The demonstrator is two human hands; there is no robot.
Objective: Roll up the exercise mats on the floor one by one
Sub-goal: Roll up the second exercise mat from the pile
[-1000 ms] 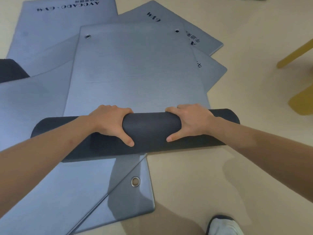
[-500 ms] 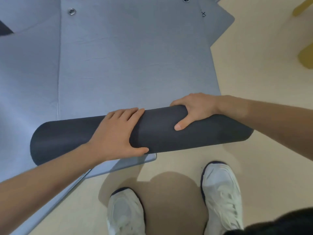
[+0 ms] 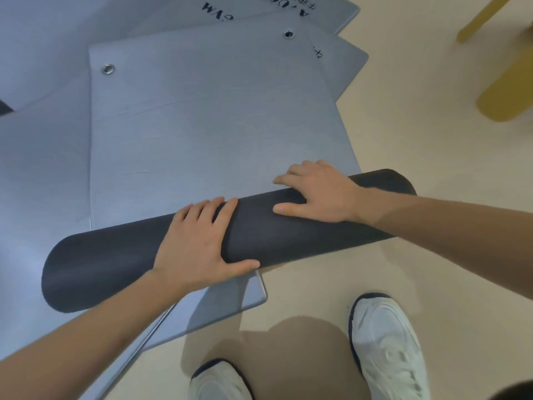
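A grey-blue exercise mat (image 3: pixel 202 125) with two metal eyelets lies flat on the floor, its near end rolled into a dark tube (image 3: pixel 115 261). My left hand (image 3: pixel 199 243) presses flat on the middle of the roll, fingers straight and thumb spread toward me. My right hand (image 3: pixel 320 192) rests on the roll nearer its right end. Its fingers reach over the far side onto the flat mat and its thumb lies on the dark surface.
Several more grey-blue mats overlap beneath and around, one at the left (image 3: pixel 43 168) and printed ones at the back right (image 3: pixel 340 56). A yellow furniture piece (image 3: pixel 507 90) stands at the right. My white shoes (image 3: pixel 386 342) stand on the beige floor just behind the roll.
Both hands have gone from gripping the roll to lying flatter on it. The roll has turned farther along the mat, and the view has tilted down so my shoes show.
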